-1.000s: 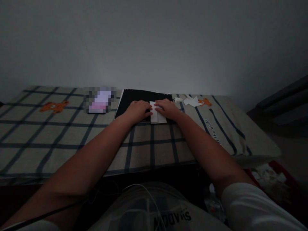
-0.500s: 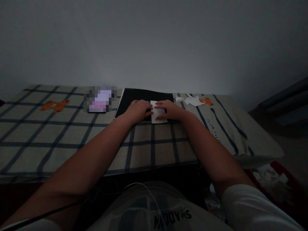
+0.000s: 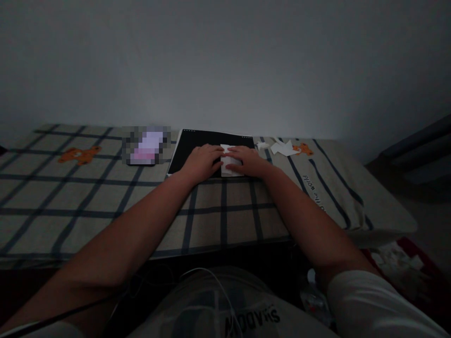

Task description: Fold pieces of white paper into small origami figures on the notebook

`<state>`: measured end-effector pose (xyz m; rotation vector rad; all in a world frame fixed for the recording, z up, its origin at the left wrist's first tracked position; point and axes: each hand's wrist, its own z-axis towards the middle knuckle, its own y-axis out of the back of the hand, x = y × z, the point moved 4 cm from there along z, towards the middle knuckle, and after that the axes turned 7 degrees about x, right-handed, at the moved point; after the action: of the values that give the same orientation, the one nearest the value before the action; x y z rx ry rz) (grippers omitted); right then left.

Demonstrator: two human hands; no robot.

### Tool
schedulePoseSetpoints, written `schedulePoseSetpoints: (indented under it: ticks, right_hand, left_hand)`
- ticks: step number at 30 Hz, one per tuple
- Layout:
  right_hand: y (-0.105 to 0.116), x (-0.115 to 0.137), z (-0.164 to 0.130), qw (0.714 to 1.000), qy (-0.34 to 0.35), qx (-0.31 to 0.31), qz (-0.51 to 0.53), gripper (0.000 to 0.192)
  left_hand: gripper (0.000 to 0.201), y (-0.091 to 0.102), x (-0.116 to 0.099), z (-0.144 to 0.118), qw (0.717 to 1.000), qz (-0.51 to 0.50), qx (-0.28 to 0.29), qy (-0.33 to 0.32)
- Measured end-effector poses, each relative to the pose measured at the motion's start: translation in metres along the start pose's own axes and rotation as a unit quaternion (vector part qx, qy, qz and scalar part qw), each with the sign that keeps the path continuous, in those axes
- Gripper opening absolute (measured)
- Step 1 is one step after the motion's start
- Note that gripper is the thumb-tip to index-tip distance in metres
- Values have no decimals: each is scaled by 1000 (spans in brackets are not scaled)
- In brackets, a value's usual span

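Observation:
A narrow folded piece of white paper [image 3: 226, 172] lies over the front part of a black flat pad or folder [image 3: 188, 145]. From the left, my left hand [image 3: 201, 162] rests on the pad, fingers stretched out and thumb apart, its tips at the paper's left edge. My right hand [image 3: 248, 161] comes from the right with fingers spread flat across the paper. Both hands are open, and their fingertips almost meet near the paper's upper end. The fingers hide part of the paper.
A phone [image 3: 147, 148] with a lit, pixelated screen lies left of the pad. Loose white paper pieces [image 3: 283, 148] and a crumpled scrap [image 3: 262, 146] lie to the right. Checked cloth [image 3: 151, 197] covers the table, backed by a wall. A red bin [image 3: 430, 267] holding papers stands low at right.
The paper has shifted slightly away from me, toward the wall. My right hand has moved a little left across it; my left hand has stayed nearly in place.

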<state>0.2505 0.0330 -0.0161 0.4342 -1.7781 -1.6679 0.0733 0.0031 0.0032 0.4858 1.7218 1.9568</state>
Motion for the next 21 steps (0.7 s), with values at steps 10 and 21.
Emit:
schedulePoseSetpoints:
  ticks: [10,21]
  right_hand:
    - [-2,-6,2,1000,13,-15,4,65]
    - [4,-2,-3,999,21,5,30,60]
  left_hand:
    - [36,-3,10,1,998,-42,45,-16]
    - [45,2,12,-3,994,-77,75,-27]
